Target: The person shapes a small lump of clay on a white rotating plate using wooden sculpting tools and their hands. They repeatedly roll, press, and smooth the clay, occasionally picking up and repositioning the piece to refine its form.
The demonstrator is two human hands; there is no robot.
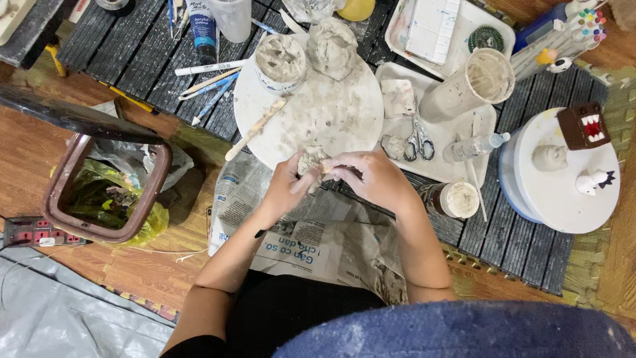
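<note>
I see both hands, left hand point(286, 187) and right hand point(371, 178), with grip clamped on a rough clay lump point(310, 160) (still shapeless); finished figures point(550, 158) sit aside.

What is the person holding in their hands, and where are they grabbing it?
A small grey clay lump. The left hand cups its lower left side; the right hand pinches its right edge with the fingertips.

Blue-labelled paint tube point(202, 26) at top, upright on dark slats. Printed newspaper point(311, 238) spread below the white disc, under both wrists. Brown jar point(454, 199) with pale lid, right of the newspaper. Red power strip point(26, 233) far left.
</note>
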